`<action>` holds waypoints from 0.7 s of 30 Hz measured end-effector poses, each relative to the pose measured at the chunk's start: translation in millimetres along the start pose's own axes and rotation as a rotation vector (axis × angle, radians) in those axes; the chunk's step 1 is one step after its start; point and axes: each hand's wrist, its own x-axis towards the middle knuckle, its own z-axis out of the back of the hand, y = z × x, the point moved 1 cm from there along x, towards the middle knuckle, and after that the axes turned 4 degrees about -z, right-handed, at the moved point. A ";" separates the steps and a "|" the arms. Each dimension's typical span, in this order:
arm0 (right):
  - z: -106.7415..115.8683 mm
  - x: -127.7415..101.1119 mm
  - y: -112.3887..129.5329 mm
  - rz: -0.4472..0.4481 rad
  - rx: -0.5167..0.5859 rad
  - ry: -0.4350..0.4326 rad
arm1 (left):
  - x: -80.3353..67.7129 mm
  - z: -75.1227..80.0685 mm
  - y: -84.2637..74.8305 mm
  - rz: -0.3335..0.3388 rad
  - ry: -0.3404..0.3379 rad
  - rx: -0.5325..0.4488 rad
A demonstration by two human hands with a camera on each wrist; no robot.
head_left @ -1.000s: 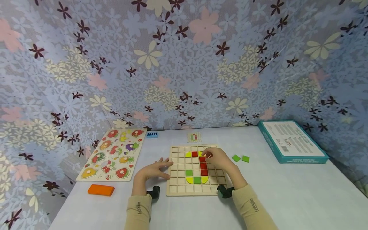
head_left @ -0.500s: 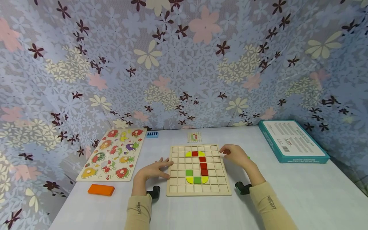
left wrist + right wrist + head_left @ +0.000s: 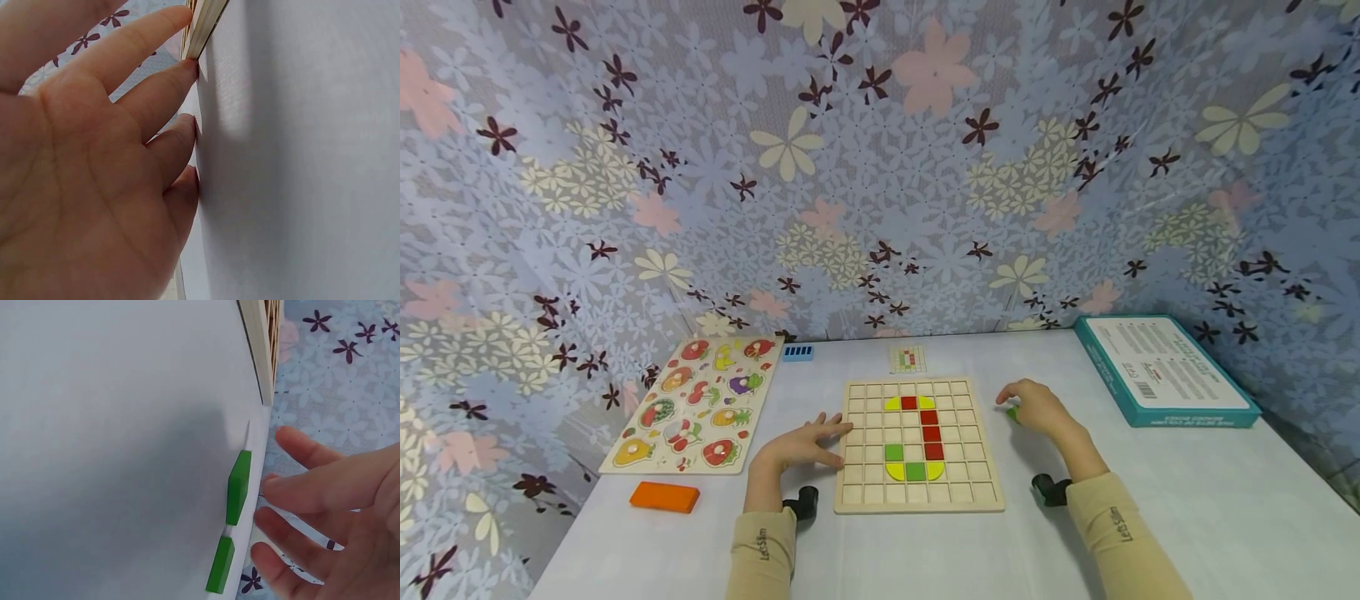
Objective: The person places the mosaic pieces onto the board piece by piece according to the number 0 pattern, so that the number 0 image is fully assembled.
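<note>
A wooden grid board [image 3: 865, 493] lies on the white table, with red, yellow and green tiles set in its squares. My left hand [image 3: 801, 446] rests flat on the table, fingers straight. Its index finger [image 3: 144, 44] touches the board's left edge [image 3: 203, 25]. My right hand [image 3: 1036, 407] hovers just right of the board over two loose green tiles, one peeking out [image 3: 1013, 414]. The right wrist view shows both green tiles [image 3: 239, 486] [image 3: 220, 565] lying flat. The right hand's fingers [image 3: 312, 494] are spread close above them and grip nothing.
A fruit puzzle board [image 3: 696, 404] and an orange block [image 3: 664, 496] lie at the left. A small blue piece [image 3: 797, 352] and a pattern card [image 3: 907, 358] sit behind the grid board. A teal box [image 3: 1165, 371] lies at the right. Flowered cloth walls surround the table.
My right hand left the red tiles on the board and moved right, off the board, to the green tiles. The left hand stayed put.
</note>
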 end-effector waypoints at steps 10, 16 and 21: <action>-3.6 1.0 -9.5 -0.002 -0.022 0.068 | -0.8 -0.8 0.1 -0.005 -0.005 0.008; -4.8 0.6 -10.6 -0.012 -0.049 0.063 | -0.8 -1.4 0.2 -0.003 -0.001 0.014; -4.1 -1.9 -9.2 -0.008 -0.038 0.036 | -0.4 -1.1 -0.2 0.005 -0.003 0.006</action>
